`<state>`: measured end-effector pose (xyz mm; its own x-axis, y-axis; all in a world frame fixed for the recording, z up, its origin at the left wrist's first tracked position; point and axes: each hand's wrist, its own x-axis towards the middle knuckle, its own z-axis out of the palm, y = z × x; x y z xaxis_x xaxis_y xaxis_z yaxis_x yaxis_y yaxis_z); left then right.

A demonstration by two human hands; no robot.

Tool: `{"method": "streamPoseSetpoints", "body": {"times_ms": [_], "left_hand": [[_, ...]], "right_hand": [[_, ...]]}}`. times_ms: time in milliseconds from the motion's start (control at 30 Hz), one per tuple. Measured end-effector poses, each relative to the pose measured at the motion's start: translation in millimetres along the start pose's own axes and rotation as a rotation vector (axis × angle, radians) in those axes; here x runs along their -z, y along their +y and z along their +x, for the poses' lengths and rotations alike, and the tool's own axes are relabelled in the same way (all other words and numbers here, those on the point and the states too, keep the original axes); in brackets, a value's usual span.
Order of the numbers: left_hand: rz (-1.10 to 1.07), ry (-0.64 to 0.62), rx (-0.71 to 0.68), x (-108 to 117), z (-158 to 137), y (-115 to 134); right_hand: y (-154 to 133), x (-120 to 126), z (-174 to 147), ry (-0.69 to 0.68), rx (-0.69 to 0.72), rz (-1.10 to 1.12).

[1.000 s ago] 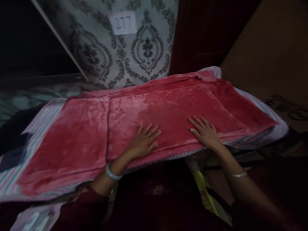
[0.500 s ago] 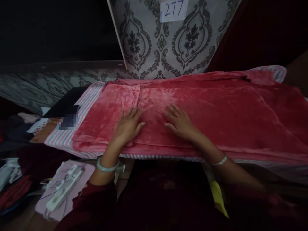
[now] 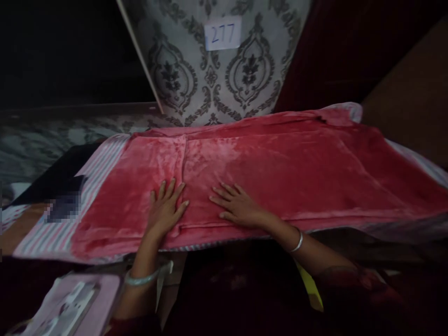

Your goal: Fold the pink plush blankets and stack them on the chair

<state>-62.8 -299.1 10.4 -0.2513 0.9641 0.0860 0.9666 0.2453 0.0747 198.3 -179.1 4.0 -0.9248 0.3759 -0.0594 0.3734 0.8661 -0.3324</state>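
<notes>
Power strip: white, lying on pink pad, btm L.
Yellow strip: showing nr R forearm, below cloth edge.
Wrists: L wearing pale bangle; R wearing silver bangle.
L grip: resting palm down on red cloth, fingers spread, thumb reaching over the seam; pinching nothing.
R grip: also resting palm down, R of seam, fingers spread, pointing L; pinching nothing.
Red cloth: lying wide & mostly flat in front of person, seam running btwn grips.
Striped cloth: lying under red cloth, sticking out at L & R ends.
Wall: patterned, standing behind; card marked "277" hanging there.
Dark screen: standing upper L.
</notes>
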Motion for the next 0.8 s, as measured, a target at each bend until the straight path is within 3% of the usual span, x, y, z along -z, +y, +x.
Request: {"method": "streamPoseSetpoints", "body": {"times_ms": [133, 233, 300, 400, 467, 533, 667, 800], "left_hand": [[0.006, 0.044, -0.001, -4, 6, -5], [0.009, 0.05, -0.006, -5, 8, -7], [0.015, 0.055, -0.005, -5, 9, -7], [0.014, 0.051, 0.004, -5, 9, -8], [0.009, 0.055, 0.005, -6, 9, -10], [0.003, 0.068, 0.003, -7, 9, -12], [-0.046, 0.056, 0.008, -7, 10, -17], [-0.153, 0.079, 0.02, -1, 19, -22]], "right_hand": [[10, 11, -34, -0.002, 0.077, 0.161], [29, 28, -49, 0.095, 0.158, 0.323], [46, 41, -49, 0.251, 0.09, 0.316], [74, 52, -43, 0.401, -0.209, 0.079], [89, 50, -39, 0.34, -0.389, -0.055], [97, 41, -39, 0.258, -0.461, -0.115], [101, 26, -47, 0.227, -0.436, -0.111], [112, 38, -55, 0.221, -0.333, -0.016]]}}
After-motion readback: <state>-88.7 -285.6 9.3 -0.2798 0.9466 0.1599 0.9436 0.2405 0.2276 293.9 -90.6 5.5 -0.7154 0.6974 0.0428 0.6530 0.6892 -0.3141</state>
